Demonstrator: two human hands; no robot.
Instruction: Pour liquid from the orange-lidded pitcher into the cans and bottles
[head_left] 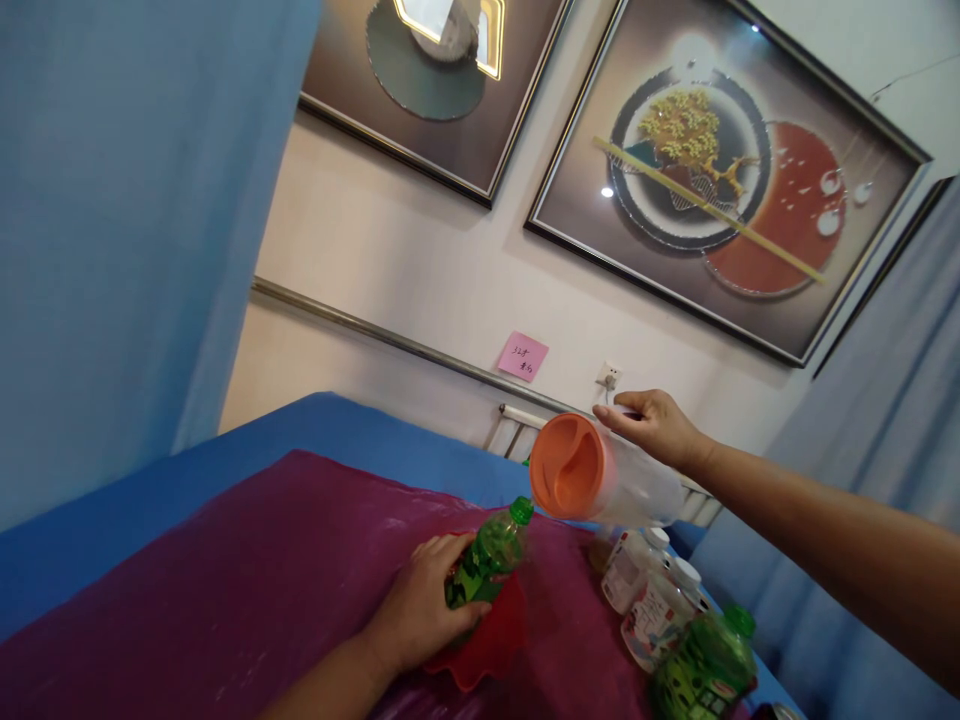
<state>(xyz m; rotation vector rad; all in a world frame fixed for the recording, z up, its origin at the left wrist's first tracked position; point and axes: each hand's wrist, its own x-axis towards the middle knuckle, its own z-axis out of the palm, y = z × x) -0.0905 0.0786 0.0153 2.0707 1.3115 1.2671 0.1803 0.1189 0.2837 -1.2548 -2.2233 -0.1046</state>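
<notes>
My left hand (424, 605) is wrapped round a green plastic bottle (491, 555) with a green cap. The bottle stands at a slant in this view, beside or on a red wavy-edged dish (499, 635); whether it touches the dish I cannot tell. With my right hand (656, 425) I grip the handle of a clear pitcher (641, 485) with an orange lid (566, 467). The pitcher is held in the air, tipped so that its lid points left. Most of its handle is hidden by my fingers.
A magenta sheet (300, 570) covers much of a blue surface (360, 430). At its right stand white-capped bottles (652, 615) and another green bottle (705, 665). Behind are a metal rail (405, 343), a pink note (523, 356) and a wall socket (609, 374). Blue curtains (135, 220) hang at both sides.
</notes>
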